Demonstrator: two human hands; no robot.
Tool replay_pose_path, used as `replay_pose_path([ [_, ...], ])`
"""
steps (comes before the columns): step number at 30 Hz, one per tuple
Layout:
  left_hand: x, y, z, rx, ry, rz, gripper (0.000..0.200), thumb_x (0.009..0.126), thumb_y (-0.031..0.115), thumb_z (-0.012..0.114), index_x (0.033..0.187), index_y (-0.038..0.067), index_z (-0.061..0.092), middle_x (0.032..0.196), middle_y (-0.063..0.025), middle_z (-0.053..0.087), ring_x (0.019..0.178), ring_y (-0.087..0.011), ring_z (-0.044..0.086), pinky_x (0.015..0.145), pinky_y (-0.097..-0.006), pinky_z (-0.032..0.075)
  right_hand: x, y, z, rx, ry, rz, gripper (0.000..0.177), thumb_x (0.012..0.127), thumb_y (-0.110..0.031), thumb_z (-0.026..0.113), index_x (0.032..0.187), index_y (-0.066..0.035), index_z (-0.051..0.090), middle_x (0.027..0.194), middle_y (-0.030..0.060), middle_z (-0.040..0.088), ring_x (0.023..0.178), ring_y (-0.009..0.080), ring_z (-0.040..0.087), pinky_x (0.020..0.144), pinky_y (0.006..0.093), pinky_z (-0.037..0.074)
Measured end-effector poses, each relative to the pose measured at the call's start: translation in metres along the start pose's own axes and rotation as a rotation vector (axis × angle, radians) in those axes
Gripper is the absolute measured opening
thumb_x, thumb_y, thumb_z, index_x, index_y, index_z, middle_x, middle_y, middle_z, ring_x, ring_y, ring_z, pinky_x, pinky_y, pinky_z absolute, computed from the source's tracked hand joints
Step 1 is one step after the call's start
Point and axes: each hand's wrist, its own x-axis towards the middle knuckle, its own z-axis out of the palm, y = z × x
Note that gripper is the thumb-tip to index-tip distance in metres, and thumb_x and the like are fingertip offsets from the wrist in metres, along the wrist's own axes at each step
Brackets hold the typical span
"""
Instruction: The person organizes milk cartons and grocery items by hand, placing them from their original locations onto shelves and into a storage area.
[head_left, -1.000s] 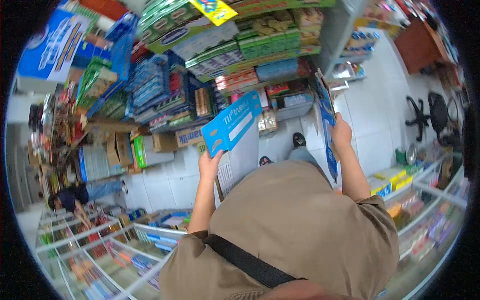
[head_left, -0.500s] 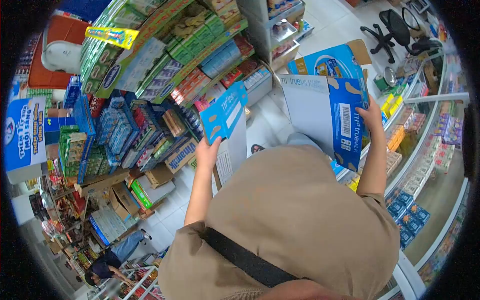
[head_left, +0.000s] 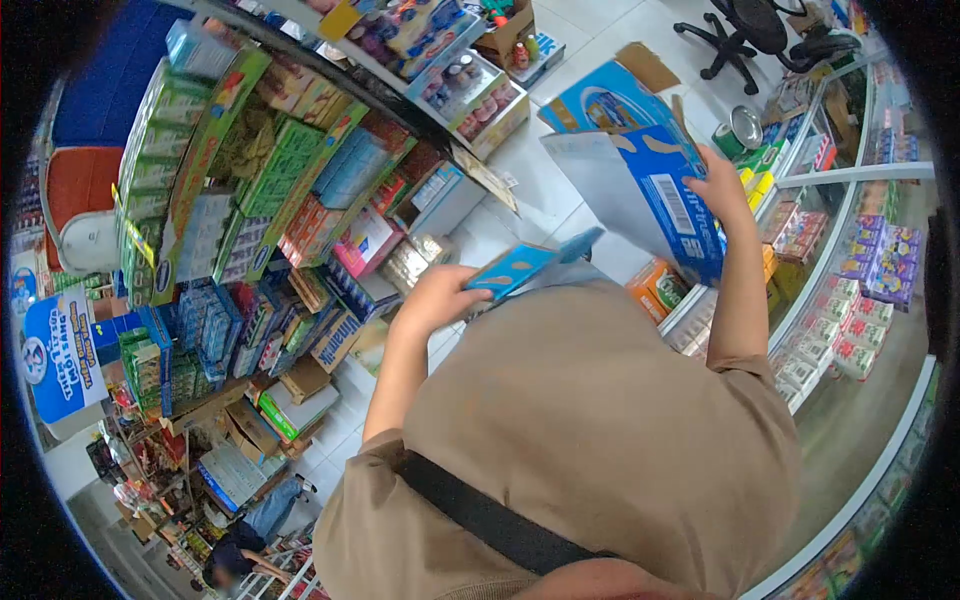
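Observation:
My left hand (head_left: 440, 295) is closed round the edge of a blue cardboard piece (head_left: 520, 268), held close against the front of the brown shirt. To the right, my right hand (head_left: 718, 185) grips the edge of a blue and white carton (head_left: 655, 195) with a barcode on its blue side. The carton looks opened out, with its flaps apart and a brown flap sticking up at the top. A gap separates the two cardboard pieces. Part of the left piece is hidden behind the shirt.
Shelves of green and red packs (head_left: 270, 170) stand on the left. A glass display case (head_left: 850, 180) curves along the right. An office chair (head_left: 745, 35) is at the top right, a tin (head_left: 745, 127) below it. Another person (head_left: 235, 550) is at the bottom left.
My left hand has moved right and slightly up, bringing its cardboard nearer the body and tilting it flatter. The right carton has shifted up and left. The view has turned relative to the shelves.

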Motion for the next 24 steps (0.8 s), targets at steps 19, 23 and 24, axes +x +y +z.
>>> replay_pose_path([
  [19,0.16,0.1,0.002,0.138,0.434,0.639,0.025,0.066,0.018,0.074,0.088,0.009,0.068,0.105,-0.018,0.048,0.099,-0.0337,0.048,0.084,-0.0412,0.04,0.009,-0.066,-0.06,0.123,-0.127,-0.443,0.038,0.068,-0.017,0.065,0.105,-0.012,0.057,0.086,0.0159,0.063,0.079,0.0349,0.06,0.07,0.0384,0.048],
  [23,0.169,0.089,-0.003,-0.006,0.356,0.658,0.029,0.067,0.017,0.073,0.09,0.002,0.064,0.096,-0.0148,0.049,0.091,-0.0296,0.048,0.08,-0.0377,0.04,0.002,-0.067,-0.052,0.254,-0.161,-0.333,0.037,0.073,-0.022,0.062,0.108,-0.01,0.056,0.088,0.018,0.063,0.08,0.0347,0.061,0.072,0.038,0.047],
  [24,0.17,0.086,-0.004,-0.025,0.351,0.656,0.031,0.067,0.016,0.073,0.092,0.0,0.063,0.097,-0.0149,0.049,0.092,-0.0294,0.047,0.081,-0.0378,0.04,0.0,-0.069,-0.055,0.284,-0.176,-0.285,0.037,0.075,-0.023,0.061,0.108,-0.009,0.056,0.088,0.0184,0.063,0.081,0.0344,0.061,0.073,0.0375,0.047],
])
